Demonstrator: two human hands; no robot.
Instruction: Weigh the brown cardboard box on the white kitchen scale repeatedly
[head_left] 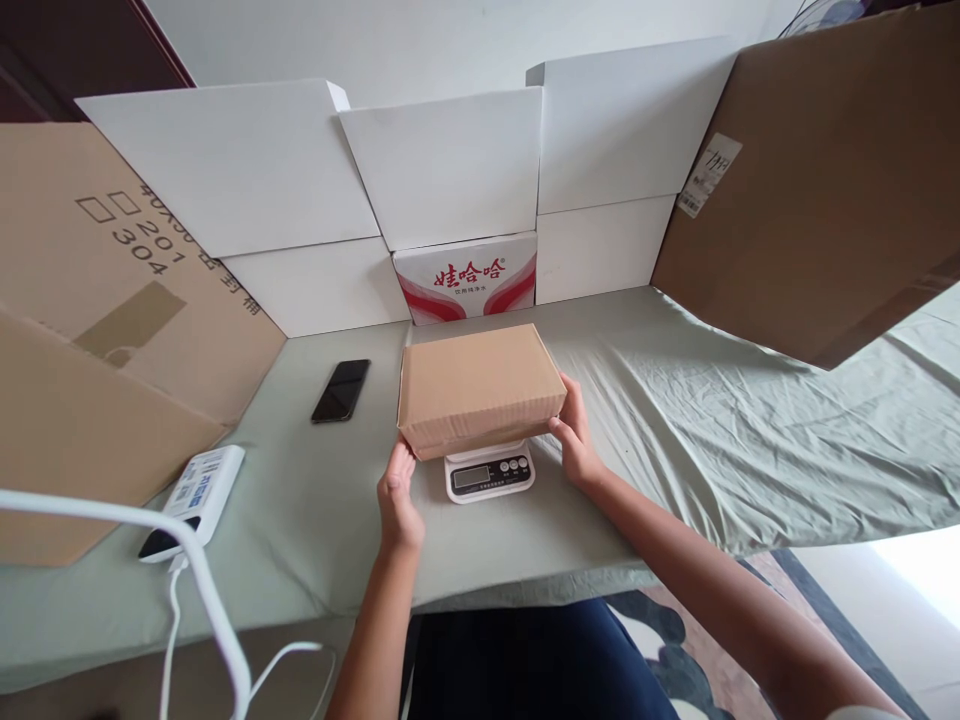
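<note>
Lying at left: phone (341,391), apart from the grip. Left hand (401,500) held box (480,385) by its near left corner; box was between both hands, over scale (490,474), contact hidden; right hand (577,440) grasped near right corner.

The box (480,385) hides the back of the scale (491,473) and some right fingers (573,402); button labels (514,472) too small to read; left carton (45,220), right carton (817,190) cut off

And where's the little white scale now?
In the head view, the scale sits just below centre on the green cloth, between left hand and right hand, partly hidden by the cardboard box.
</note>
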